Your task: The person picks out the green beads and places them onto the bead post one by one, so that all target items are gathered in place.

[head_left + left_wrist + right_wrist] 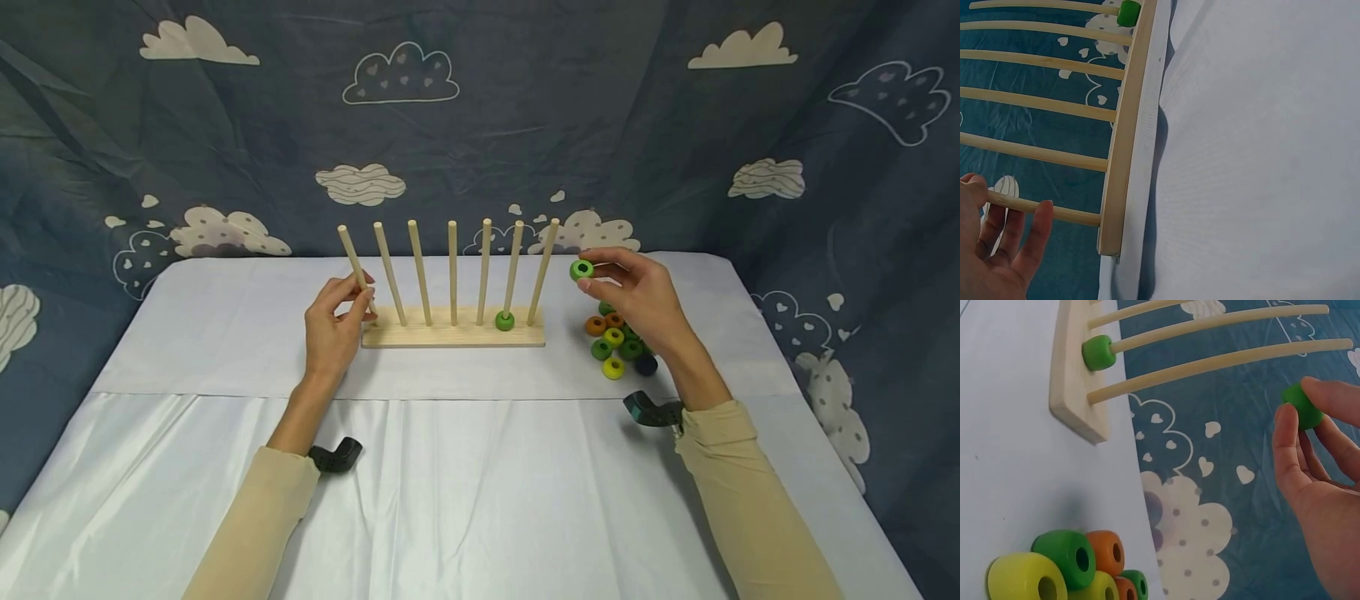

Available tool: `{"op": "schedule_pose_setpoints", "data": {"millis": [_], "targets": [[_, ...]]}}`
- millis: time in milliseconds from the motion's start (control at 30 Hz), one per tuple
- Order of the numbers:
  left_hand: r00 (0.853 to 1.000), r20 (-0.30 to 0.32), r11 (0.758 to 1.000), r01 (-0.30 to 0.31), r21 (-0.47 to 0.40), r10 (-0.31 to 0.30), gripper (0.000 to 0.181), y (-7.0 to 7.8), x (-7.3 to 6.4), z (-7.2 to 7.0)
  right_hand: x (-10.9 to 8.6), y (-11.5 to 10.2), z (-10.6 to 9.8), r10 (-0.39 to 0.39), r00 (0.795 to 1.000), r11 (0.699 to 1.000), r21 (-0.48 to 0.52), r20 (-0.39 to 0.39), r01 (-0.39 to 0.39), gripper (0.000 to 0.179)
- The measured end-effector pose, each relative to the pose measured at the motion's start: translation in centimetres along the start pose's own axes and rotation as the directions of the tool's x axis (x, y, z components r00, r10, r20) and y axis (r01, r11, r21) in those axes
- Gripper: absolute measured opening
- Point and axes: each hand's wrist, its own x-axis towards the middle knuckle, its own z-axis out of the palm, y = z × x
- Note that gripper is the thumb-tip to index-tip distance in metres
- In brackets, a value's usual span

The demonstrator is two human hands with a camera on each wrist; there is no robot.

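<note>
**White cloth [480,483] below, a green bead [1302,407] pinched in the air**

The cloth spreads nearest, lightly creased. To the right on it lies a loose pile of beads [619,342], green, orange, yellow and one dark. Above the pile, the right hand [645,296] holds the green bead in a narrow pinch of thumb and fingertips, just off the right end of the wooden rack [453,335] and touching no peg. The bead looks light, hard and smooth: unlikely to break, but apt to slip or roll. Its rounded sides seem the best hold, leaving the hole clear.

The left hand [333,329] pinches the leftmost peg [351,250] around its middle to lower part. That peg looks stiff but thin; a low hold should strain it least. A second green bead [505,322] sits at the foot of the second peg from the right. Farthest back hangs a navy backdrop [525,142] with pale clouds.
</note>
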Motion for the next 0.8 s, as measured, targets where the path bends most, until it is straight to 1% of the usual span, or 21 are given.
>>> {"op": "schedule_pose_setpoints", "data": {"millis": [100, 300, 467, 633, 800], "targets": [[1.000, -0.003, 1.000, 0.000, -0.005, 0.000, 0.018, 0.0, 0.0, 0.0, 0.1, -0.2, 0.1, -0.018, 1.000, 1.000, 0.017, -0.006, 0.018, 0.039], [1.000, -0.003, 1.000, -0.004, -0.005, 0.004, 0.019, 0.0, 0.0, 0.0, 0.2, -0.5, 0.0, -0.079, 0.996, 0.997, 0.015, -0.038, 0.080, 0.042], [1.000, -0.003, 1.000, -0.012, 0.004, 0.012, 0.019, -0.1, 0.0, 0.0, 0.4, -1.1, 0.0, -0.119, 0.991, 0.991, 0.047, -0.063, 0.122, 0.041], [1.000, -0.004, 1.000, -0.013, 0.001, 0.013, 0.018, 0.0, 0.0, 0.0, 0.6, -1.6, 0.1, -0.124, 0.990, 0.986, 0.102, -0.065, 0.131, 0.039], [1.000, -0.003, 1.000, -0.009, -0.007, 0.009, 0.019, 0.1, -0.1, 0.0, 0.8, -2.0, 0.2, -0.147, 0.986, 0.985, 0.075, -0.082, 0.153, 0.039]]}}
